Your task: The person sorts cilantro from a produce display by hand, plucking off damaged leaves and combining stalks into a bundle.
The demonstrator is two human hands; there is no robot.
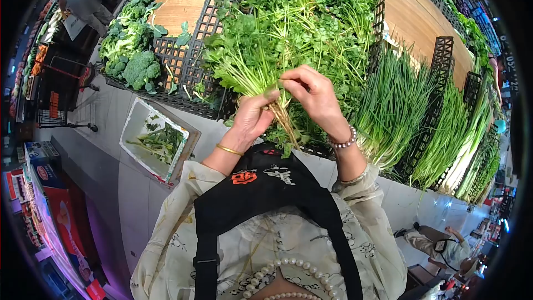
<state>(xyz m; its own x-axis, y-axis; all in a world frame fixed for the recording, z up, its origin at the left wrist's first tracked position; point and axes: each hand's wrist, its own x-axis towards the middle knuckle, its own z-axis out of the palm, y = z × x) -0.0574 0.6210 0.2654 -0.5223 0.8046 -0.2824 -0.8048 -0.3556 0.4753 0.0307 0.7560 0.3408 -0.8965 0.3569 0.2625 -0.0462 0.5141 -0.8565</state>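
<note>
The left hand is clamped on a bunch of leafy greens, gripping the stems near the root end. The thumb crosses the stems; the pale roots extend below the grip, toward the black apron. The leaves point up and to the left. The right hand is positioned just beside the left hand, thumb and index finger closed together at the stems; whether a strand is pinched between them cannot be determined.

The bunch is located above the near edge of a large pile of similar greens. Left of the pile, black lattice crates adjoin heads of broccoli. Right of the pile are thin green stalks with white bases. A wooden table surface is visible behind them. At lower left, a white box contains loose leaves and stalks.
</note>
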